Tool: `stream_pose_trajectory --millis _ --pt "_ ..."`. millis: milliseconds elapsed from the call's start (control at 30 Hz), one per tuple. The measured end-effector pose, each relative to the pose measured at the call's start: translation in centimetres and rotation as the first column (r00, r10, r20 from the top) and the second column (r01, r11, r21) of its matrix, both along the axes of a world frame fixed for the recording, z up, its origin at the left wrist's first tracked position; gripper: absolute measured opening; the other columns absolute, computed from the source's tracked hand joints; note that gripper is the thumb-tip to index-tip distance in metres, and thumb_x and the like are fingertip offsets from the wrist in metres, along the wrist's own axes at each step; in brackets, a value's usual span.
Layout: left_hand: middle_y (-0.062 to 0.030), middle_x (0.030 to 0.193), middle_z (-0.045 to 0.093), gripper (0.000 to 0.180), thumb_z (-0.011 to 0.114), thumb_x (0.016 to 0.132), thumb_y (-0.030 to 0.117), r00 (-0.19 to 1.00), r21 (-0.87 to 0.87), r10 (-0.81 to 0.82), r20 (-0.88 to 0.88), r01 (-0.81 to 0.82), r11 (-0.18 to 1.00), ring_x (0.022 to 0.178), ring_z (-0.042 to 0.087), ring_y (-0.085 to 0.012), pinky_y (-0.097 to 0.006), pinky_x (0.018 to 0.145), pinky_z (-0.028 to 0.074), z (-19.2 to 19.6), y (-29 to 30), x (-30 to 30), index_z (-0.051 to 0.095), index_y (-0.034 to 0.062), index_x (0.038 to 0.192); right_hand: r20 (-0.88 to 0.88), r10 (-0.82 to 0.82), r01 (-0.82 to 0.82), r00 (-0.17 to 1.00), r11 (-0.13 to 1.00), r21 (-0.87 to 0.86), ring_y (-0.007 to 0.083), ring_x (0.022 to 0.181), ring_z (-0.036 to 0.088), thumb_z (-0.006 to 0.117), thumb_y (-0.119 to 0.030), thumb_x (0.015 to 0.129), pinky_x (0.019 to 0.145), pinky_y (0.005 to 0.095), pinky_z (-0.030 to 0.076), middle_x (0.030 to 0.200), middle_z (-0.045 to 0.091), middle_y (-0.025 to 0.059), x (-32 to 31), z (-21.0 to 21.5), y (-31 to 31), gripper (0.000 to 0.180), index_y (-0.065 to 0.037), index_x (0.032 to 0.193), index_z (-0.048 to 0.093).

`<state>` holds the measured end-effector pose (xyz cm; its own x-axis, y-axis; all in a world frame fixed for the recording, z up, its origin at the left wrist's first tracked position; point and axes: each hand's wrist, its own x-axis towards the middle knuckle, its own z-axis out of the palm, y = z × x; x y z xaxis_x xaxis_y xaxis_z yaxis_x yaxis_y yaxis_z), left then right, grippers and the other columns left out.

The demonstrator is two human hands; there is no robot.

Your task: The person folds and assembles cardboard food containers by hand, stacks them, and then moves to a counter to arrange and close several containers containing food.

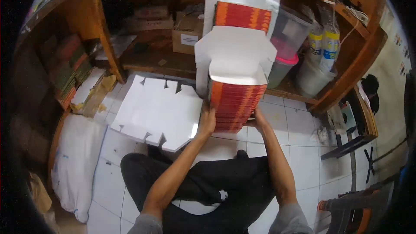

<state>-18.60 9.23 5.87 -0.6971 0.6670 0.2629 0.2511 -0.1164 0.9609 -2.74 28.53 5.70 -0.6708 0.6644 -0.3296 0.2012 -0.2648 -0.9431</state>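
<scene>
Sit with the legs in black trousers [208, 177] folded on the white tiled floor [299, 160], so the work stands squarely in front. The left hand [207, 119] and the right hand [259, 121] are set apart, pressing from opposite sides on the lower part of a tall stack of nested, red-and-orange cardboard trays with white interiors [236, 104]; some fingertips are hidden. Whether the base is lifted or rests on the floor cannot be told. Apply even, level pressure: squeezing harder on one side would probably skew the lower layers or crease the card. Hold the column vertical, as its height likely makes it prone to lean. At left, the pile of white, notched flat cardboard blanks [158, 110] lies close to the left hand; keep the wrist clear of its edge. Beyond the top tray's raised white flap [236, 45] stands a second red-and-orange stack [242, 15], before the brown wooden shelf [156, 66]. Avoid pushing the front column backward into it.
</scene>
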Motion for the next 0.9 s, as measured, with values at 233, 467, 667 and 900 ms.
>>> stream_pose_trajectory --millis 233,467,667,900 --pt "-0.0273 0.14 0.051 0.055 0.062 0.097 0.026 0.993 -0.035 -0.035 -0.113 0.031 0.999 0.127 0.053 -0.0363 -0.043 0.109 0.04 4.4 -5.2 2.1 0.047 -0.002 0.142 0.169 -0.295 0.237 0.94 0.925 0.298 0.0296 0.098 0.065 0.053 -0.053 0.098 0.08 0.0384 0.055 0.126 0.059 0.0198 2.6 1.4 -3.7 0.064 -0.002 0.138 0.051" --pt "-0.0174 0.109 0.071 0.022 0.07 0.086 0.011 0.888 -0.114 0.156 -0.432 -0.226 0.968 0.103 0.067 -0.0347 -0.04 0.093 0.052 5.2 -19.0 -2.7 0.071 0.0006 0.105 -0.037 0.121 -0.039 0.992 0.571 0.82 0.0199 0.077 0.069 0.072 -0.013 0.087 0.072 0.0334 0.054 0.083 0.072 0.0131 -5.9 7.6 -20.9 0.019 0.001 0.099 0.072" --pt "-0.0251 0.132 0.058 0.041 0.069 0.085 0.015 0.755 -0.254 0.167 -0.634 -0.407 0.877 0.128 0.049 -0.0441 -0.052 0.113 0.034 3.4 -22.2 -6.0 0.064 -0.0048 0.121 0.137 0.05 -0.141 0.989 0.112 0.984 0.0433 0.117 0.052 0.08 -0.023 0.076 0.099 0.0488 0.045 0.127 0.056 0.0259 -23.3 6.0 -17.4 0.061 -0.004 0.13 0.061" --pt "-0.0247 0.137 0.054 0.043 0.067 0.087 0.02 0.703 -0.249 0.161 -0.693 -0.443 0.861 0.131 0.047 -0.044 -0.056 0.112 0.033 2.0 -22.6 -5.8 0.063 -0.003 0.123 0.139 0.036 -0.14 0.99 0.044 0.989 0.0403 0.112 0.053 0.082 -0.016 0.071 0.098 0.0471 0.046 0.119 0.059 0.0218 -27.3 4.4 -16.8 0.05 -0.006 0.117 0.068"
